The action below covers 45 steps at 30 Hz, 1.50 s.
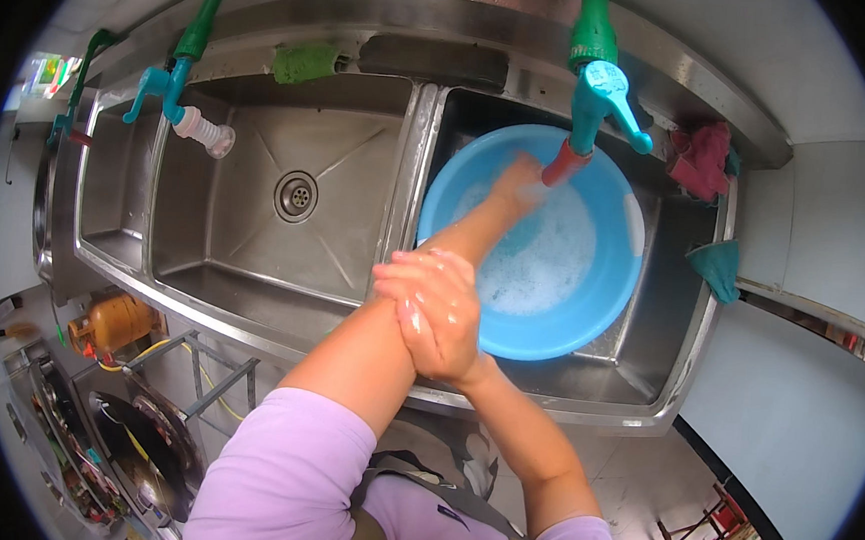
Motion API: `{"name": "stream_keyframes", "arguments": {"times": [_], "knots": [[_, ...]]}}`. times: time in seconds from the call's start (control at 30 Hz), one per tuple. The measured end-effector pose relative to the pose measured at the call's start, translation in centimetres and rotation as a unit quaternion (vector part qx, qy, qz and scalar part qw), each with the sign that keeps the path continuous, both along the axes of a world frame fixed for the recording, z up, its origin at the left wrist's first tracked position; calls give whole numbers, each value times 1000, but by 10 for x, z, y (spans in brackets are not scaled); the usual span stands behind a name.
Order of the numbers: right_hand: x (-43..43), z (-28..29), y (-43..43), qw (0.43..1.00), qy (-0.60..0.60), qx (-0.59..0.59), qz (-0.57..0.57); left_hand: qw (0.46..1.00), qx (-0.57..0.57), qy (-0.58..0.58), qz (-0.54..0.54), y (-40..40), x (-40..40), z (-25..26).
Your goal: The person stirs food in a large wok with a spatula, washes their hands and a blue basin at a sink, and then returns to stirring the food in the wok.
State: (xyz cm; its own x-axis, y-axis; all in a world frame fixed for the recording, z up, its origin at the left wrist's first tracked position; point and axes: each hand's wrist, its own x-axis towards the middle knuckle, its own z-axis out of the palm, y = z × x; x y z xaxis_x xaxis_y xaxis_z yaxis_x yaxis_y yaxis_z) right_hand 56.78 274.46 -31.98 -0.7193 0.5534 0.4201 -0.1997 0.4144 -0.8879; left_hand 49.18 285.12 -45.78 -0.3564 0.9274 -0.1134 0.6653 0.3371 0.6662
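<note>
My left arm reaches across the right sink basin, and my left hand [518, 180] is just under the red spout end of a tap [590, 115]. That hand is blurred, so its fingers are not clear. Wrapped around my left forearm is my right hand [440, 316], wet and shiny. Beneath both arms a light blue plastic basin [612, 282] stands in the sink, with soapy water and white foam [538, 270] in it.
A steel sink bowl with a drain [296, 196] lies left, under a second tap [178, 94]. A green cloth [305, 64] rests on the back ledge. Pink cloth [700, 161] and teal cloth [715, 267] hang at right. An orange gas cylinder [116, 323] stands lower left.
</note>
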Motion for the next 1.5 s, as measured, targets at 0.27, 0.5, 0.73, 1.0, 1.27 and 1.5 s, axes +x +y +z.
{"name": "stream_keyframes", "arguments": {"times": [0.27, 0.5, 0.73, 1.0, 1.27, 1.5], "knots": [[-7, -26, 116, 731, 7, -682, 16, 998, -26, -55, -2, 7, 10, -6], [21, -9, 84, 978, -74, -192, -17, 998, -51, -33, -23, 46, 27, -32], [31, -64, 153, 947, -319, 40, 15, 989, -109, 95, -40, 49, 20, -55], [28, -88, 139, 985, -164, -19, -48, 984, -123, 94, -88, 35, 3, -56], [7, -90, 131, 892, 97, -440, -50, 992, -97, -67, -33, 40, 9, -47], [-16, -100, 139, 589, 340, -730, -64, 534, 60, -829, 157, 2, 18, 46]]}}
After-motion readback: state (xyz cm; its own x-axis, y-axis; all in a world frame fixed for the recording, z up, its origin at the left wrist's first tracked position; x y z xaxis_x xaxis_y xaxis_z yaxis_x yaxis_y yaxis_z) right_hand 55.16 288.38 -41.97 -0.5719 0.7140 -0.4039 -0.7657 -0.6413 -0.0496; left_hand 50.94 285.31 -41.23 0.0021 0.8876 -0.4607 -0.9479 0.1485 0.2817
